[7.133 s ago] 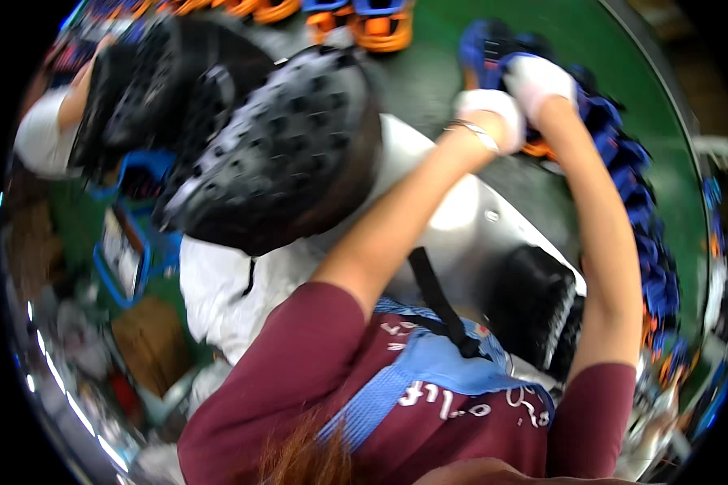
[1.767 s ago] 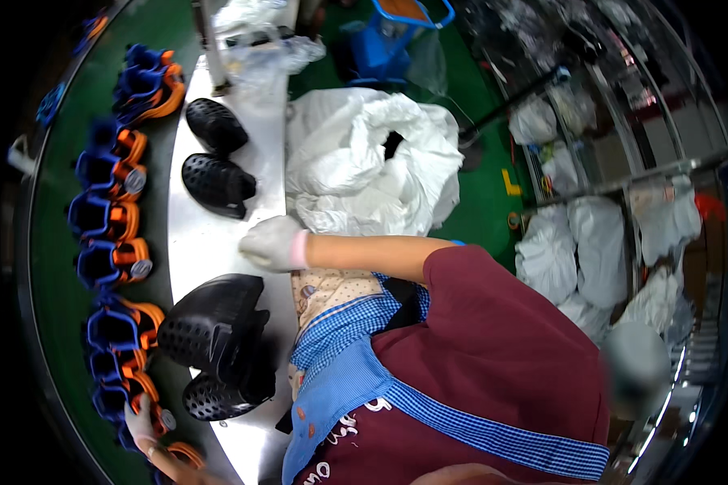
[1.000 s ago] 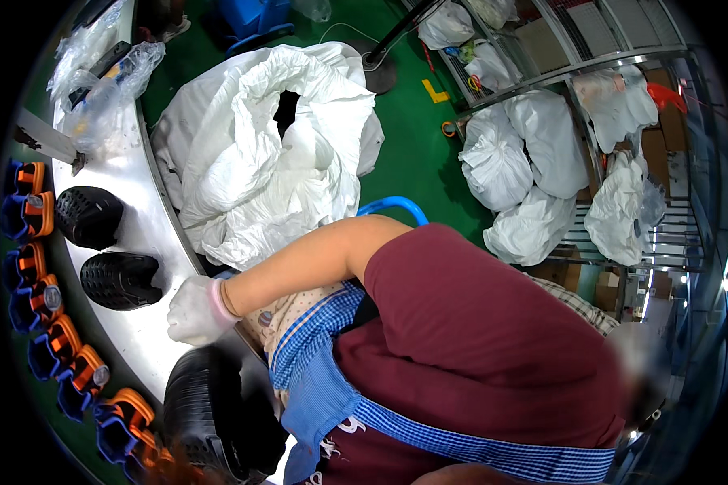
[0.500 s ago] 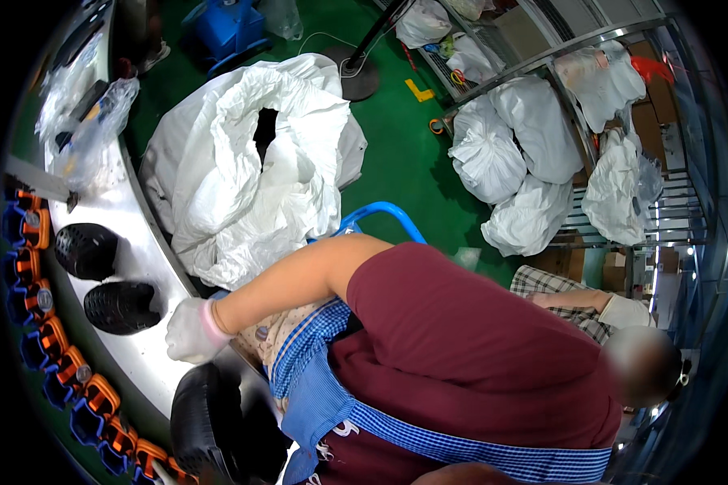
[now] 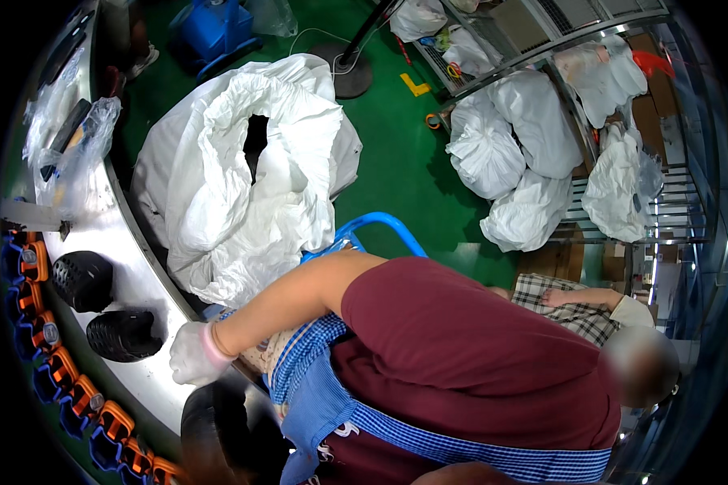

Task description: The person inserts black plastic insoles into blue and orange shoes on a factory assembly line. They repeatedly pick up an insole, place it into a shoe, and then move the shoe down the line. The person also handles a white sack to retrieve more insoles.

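Observation:
My right hand, in a white glove with a pink cuff, rests on the metal tabletop near its edge. It is closed, with the fingers curled under; what is in them, if anything, is hidden. Just beyond it on the metal lie two black perforated clogs, one close to the knuckles and another farther left. Below the hand is a large dark rounded object, partly in shadow and cut by the frame, its kind unclear. My left hand is out of view.
Orange and blue moulded pieces line the table's left side. A large open white sack stands beside the table, near a blue tubular frame. Tied white bags sit by metal shelving. A person in plaid is at right.
The whole view has shifted slightly, so the moulded pieces appear lower and the sack a little farther left. My right hand keeps its place on the tabletop, still closed.

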{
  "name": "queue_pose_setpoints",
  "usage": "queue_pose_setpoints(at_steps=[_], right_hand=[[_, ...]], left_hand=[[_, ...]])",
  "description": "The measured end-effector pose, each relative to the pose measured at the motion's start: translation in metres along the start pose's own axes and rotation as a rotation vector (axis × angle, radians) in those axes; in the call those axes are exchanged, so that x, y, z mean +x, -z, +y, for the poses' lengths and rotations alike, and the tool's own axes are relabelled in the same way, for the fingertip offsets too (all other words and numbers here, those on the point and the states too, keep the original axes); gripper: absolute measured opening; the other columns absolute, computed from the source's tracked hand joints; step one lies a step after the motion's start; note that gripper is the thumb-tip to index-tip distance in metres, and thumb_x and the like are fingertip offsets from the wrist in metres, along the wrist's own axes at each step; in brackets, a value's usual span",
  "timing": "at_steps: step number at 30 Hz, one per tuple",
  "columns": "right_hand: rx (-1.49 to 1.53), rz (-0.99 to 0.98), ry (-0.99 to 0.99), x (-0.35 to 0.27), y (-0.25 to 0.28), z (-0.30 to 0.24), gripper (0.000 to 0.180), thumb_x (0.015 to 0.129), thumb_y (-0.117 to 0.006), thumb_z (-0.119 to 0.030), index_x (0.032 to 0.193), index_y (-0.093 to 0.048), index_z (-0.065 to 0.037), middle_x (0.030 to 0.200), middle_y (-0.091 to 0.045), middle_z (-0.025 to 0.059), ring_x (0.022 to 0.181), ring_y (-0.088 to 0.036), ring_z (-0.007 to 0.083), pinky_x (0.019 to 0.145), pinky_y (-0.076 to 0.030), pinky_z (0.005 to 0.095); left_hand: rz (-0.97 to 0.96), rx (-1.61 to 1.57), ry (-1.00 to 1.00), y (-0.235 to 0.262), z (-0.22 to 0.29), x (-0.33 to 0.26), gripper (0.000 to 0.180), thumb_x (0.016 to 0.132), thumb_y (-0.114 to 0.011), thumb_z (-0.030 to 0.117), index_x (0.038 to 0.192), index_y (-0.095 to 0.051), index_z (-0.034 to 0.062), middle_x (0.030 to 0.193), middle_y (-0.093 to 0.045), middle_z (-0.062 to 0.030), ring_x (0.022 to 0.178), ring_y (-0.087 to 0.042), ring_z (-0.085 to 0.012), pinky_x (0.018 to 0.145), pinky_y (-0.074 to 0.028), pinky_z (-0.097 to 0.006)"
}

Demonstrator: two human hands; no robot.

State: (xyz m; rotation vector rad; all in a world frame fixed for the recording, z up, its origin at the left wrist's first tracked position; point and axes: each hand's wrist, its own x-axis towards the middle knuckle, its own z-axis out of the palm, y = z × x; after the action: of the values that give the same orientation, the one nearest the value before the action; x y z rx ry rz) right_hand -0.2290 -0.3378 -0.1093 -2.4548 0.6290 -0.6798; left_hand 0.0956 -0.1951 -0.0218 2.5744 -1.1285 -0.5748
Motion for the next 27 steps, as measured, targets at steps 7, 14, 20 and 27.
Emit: queue_pose_setpoints(at_steps=[7, 14, 20, 27], right_hand=[[0.021, 0.096, 0.034, -0.001, -0.006, -0.002, 0.019, 0.075, -0.06, -0.029, 0.068, -0.061, -0.012, 0.068, -0.064, 0.0078, 0.067, -0.065, 0.0306, 0.054, -0.051, 0.0442], [-0.035, 0.031, -0.043, 0.003, 0.006, -0.007, 0.017, 0.073, -0.058, -0.025, 0.066, -0.062, -0.01, 0.065, -0.063, 0.0099, 0.065, -0.064, 0.0317, 0.055, -0.051, 0.0448], [-0.066, 0.023, -0.027, 0.003, 0.008, -0.01, 0.017, 0.075, -0.058, -0.024, 0.067, -0.062, -0.009, 0.066, -0.063, 0.0106, 0.065, -0.064, 0.0329, 0.057, -0.05, 0.0455], [-0.061, 0.064, -0.012, 0.002, 0.01, -0.01, 0.015, 0.075, -0.059, -0.022, 0.066, -0.061, -0.01, 0.065, -0.062, 0.0107, 0.063, -0.063, 0.0318, 0.056, -0.049, 0.0442]], left_hand=[[0.023, -0.017, 0.005, 0.008, -0.016, -0.008, 0.091, 0.076, -0.059, 0.068, 0.137, -0.043, 0.0023, 0.138, -0.042, -0.0111, 0.121, -0.038, -0.0273, 0.104, -0.026, -0.041], [0.027, -0.093, 0.005, 0.023, -0.047, 0.004, 0.098, 0.075, -0.057, 0.074, 0.14, -0.042, 0.0023, 0.143, -0.04, -0.012, 0.128, -0.036, -0.029, 0.109, -0.023, -0.042], [-0.059, -0.131, 0.053, 0.043, -0.079, 0.007, 0.104, 0.074, -0.056, 0.079, 0.142, -0.04, 0.0023, 0.148, -0.038, -0.0127, 0.133, -0.034, -0.0304, 0.113, -0.021, -0.043], [0.152, -0.039, -0.027, 0.036, -0.062, -0.015, 0.044, 0.092, -0.064, 0.037, 0.114, -0.067, -0.0002, 0.109, -0.068, -0.0158, 0.101, -0.061, -0.0235, 0.09, -0.047, -0.031]])
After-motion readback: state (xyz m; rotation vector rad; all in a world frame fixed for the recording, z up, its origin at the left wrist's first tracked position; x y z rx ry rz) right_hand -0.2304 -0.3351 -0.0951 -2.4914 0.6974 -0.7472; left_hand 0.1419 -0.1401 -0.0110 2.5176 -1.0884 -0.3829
